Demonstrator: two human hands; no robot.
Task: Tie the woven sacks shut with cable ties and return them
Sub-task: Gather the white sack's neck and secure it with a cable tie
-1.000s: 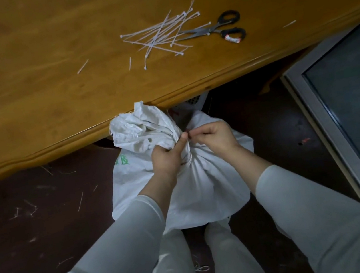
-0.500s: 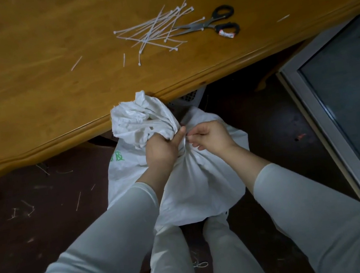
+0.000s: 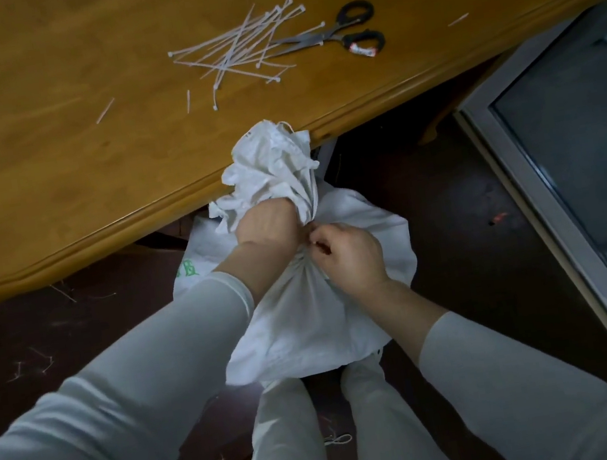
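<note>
Head view: the gathered neck of the woven sack (image 3: 307, 319) is clenched by the left grip (image 3: 265, 223), with the fingers curled around it. At its 4 o'clock, the cinched folds are pinched by the right grip (image 3: 353, 257). The sack is stood on the floor (image 3: 36, 348), below the counter (image 3: 48, 169) edge. At 12 o'clock, loose cable ties (image 3: 243, 49) are spread, with scissors (image 3: 339, 33) touching at their 3 o'clock.

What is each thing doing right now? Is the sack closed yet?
Sack: neck bunched, held closed by hand.
Left hand: grips the sack's neck.
Right hand: pinches at the neck.
Cable ties: loose pile on the table.
Scissors: lying on the table, untouched.
</note>
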